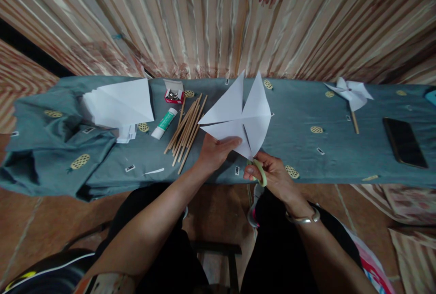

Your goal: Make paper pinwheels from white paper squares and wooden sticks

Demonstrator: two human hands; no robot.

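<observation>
A white square of paper point(225, 111), slit from its corners toward the middle, is held above the table's front half. My left hand point(218, 149) pinches its lower left part, with the thumb on top. My right hand point(272, 173) is closed around the light green handles of a pair of scissors point(260, 173). The scissors are at the paper's near corner, where a slit runs up toward the centre; their blades are mostly hidden. Just left of the paper lies a pile of thin wooden sticks point(187, 130).
Left of the sticks are a glue stick point(164, 123), a small red box of metal pins point(174, 94) and a stack of white paper point(122, 103). A finished paper pinwheel point(350, 92) and a black phone point(404, 142) lie on the right. A paper scrap point(154, 171) rests near the front edge.
</observation>
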